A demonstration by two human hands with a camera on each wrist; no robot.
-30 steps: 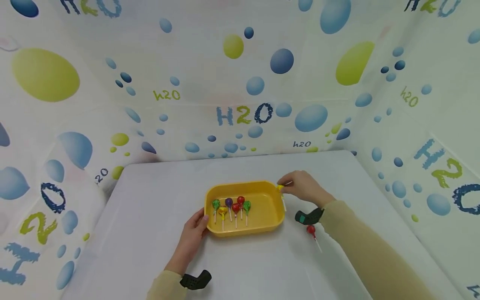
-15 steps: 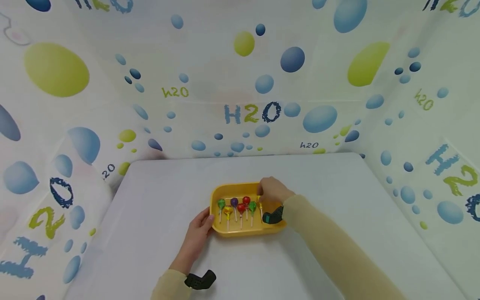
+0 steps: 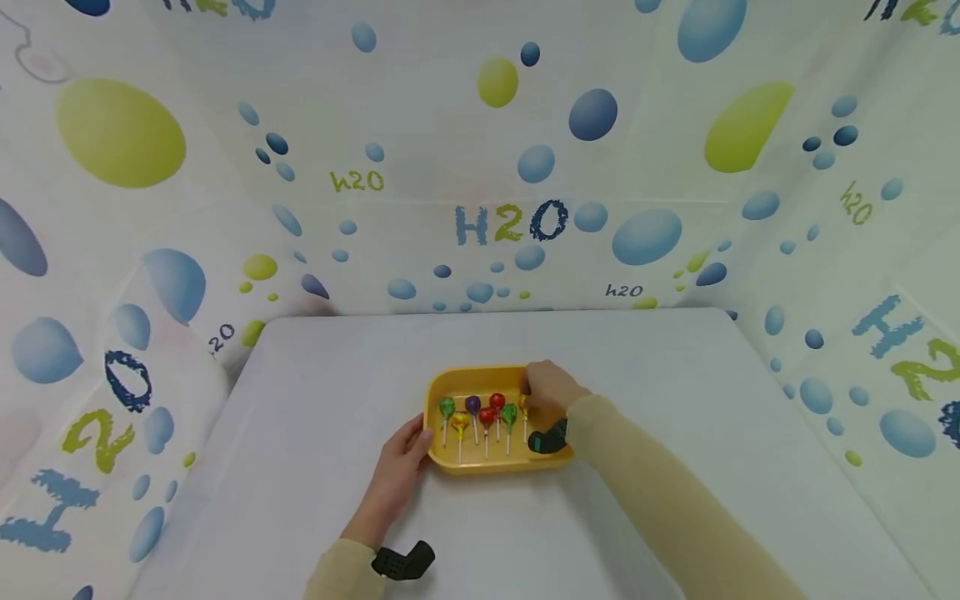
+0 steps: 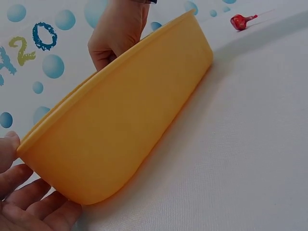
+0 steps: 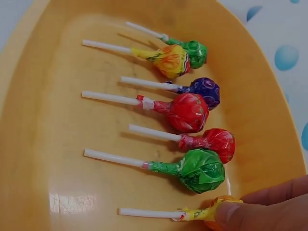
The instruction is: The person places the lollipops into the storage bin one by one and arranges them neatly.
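Observation:
A yellow plastic tray (image 3: 498, 468) sits on the white table, with several wrapped lollipops in a loose row inside. Gripping its left end is my left hand (image 3: 399, 462), thumb on the rim and fingers against the outer wall in the left wrist view. My right hand (image 3: 552, 387) reaches into the tray's right part and pinches a yellow lollipop (image 5: 196, 214) by its wrapped head, stick lying toward the near side. Beside that one is a green lollipop (image 5: 201, 171); red (image 5: 187, 112), purple (image 5: 204, 92) and another yellow lollipop (image 5: 168, 60) lie farther along.
A red lollipop (image 4: 238, 22) lies on the table outside the tray, seen in the left wrist view; the right forearm hides it in the head view. Patterned sheets (image 3: 420, 108) surround the white table (image 3: 315, 392) at the back and sides.
My right hand has carried the yellow lollipop from beyond the tray's right edge into the tray, beside the green one, and lowered it there. My left hand keeps its grip on the tray.

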